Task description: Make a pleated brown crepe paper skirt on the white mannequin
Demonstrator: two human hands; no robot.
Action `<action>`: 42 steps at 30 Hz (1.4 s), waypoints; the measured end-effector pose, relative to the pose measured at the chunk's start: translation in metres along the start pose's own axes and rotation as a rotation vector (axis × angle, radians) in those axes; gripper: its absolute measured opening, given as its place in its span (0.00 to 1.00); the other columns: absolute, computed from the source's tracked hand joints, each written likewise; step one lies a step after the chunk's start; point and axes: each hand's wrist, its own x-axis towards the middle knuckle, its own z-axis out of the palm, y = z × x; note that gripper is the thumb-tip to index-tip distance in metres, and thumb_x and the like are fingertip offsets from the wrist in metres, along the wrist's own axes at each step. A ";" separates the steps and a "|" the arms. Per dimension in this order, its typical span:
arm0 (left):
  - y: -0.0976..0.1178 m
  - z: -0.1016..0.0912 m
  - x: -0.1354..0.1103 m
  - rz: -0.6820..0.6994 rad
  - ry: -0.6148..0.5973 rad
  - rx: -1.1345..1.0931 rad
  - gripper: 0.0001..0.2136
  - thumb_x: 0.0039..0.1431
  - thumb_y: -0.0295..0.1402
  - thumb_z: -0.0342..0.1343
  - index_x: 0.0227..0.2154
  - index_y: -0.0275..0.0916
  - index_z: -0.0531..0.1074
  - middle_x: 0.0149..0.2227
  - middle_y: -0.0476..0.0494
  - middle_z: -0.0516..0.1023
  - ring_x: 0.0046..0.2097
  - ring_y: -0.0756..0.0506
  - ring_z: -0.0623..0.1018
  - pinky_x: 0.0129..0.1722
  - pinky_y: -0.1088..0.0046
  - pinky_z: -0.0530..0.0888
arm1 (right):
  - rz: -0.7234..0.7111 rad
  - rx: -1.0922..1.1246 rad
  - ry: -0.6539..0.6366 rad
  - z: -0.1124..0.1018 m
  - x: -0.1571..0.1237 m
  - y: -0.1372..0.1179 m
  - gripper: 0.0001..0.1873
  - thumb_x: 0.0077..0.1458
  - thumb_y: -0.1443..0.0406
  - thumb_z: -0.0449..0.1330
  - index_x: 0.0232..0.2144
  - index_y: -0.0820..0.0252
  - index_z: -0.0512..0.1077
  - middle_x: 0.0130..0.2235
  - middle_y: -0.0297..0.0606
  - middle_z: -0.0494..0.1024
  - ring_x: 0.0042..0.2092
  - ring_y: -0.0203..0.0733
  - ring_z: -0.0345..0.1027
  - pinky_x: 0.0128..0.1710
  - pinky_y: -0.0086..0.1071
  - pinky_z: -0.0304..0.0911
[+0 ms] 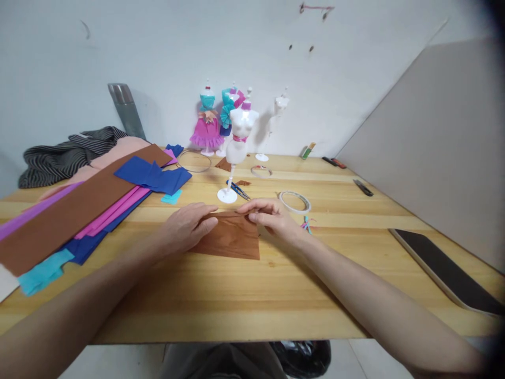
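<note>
A rectangular piece of brown crepe paper [232, 243] lies on the table in front of me, its surface creased. My left hand [187, 227] is at its upper left corner, fingers and thumb bent around the far edge. At the upper right corner, my right hand [270, 217] pinches the same edge between thumb and fingers. Just beyond the paper stands a small white dress-form mannequin [236, 150] with a pink band at its waist. Blue-handled snips [239, 189] lie by its base.
Folded crepe paper strips [90, 202] in several colours cover the left side. Dressed mannequins [207, 118] stand by the wall. A tape roll [294, 201], a utility knife [363, 187] and a phone [442, 268] lie to the right. A flask [127, 113] stands at back left.
</note>
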 end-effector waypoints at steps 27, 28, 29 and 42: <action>0.005 0.004 0.001 0.042 -0.099 0.161 0.15 0.64 0.32 0.41 0.39 0.39 0.74 0.38 0.43 0.79 0.41 0.42 0.76 0.40 0.67 0.70 | 0.031 -0.033 0.097 0.017 -0.001 0.011 0.09 0.44 0.62 0.64 0.29 0.60 0.71 0.25 0.31 0.73 0.26 0.35 0.64 0.28 0.30 0.58; 0.006 0.004 0.001 0.036 -0.112 0.174 0.15 0.64 0.32 0.41 0.38 0.39 0.74 0.38 0.43 0.78 0.41 0.43 0.76 0.39 0.67 0.69 | -0.005 -0.083 0.113 0.016 -0.001 0.011 0.08 0.45 0.62 0.63 0.28 0.60 0.71 0.25 0.31 0.72 0.26 0.34 0.63 0.28 0.30 0.58; 0.007 0.004 0.002 0.033 -0.122 0.185 0.15 0.64 0.32 0.40 0.38 0.38 0.74 0.37 0.43 0.78 0.40 0.43 0.76 0.39 0.67 0.69 | -0.049 -0.142 0.126 0.015 0.000 0.011 0.07 0.46 0.62 0.62 0.27 0.60 0.71 0.26 0.32 0.71 0.27 0.35 0.62 0.29 0.30 0.57; -0.001 0.008 0.003 0.014 -0.122 0.098 0.16 0.62 0.30 0.39 0.37 0.39 0.75 0.38 0.41 0.79 0.41 0.42 0.77 0.41 0.65 0.71 | -0.050 -0.141 0.066 0.015 0.000 0.008 0.08 0.49 0.62 0.60 0.26 0.59 0.66 0.23 0.28 0.66 0.24 0.32 0.57 0.25 0.27 0.52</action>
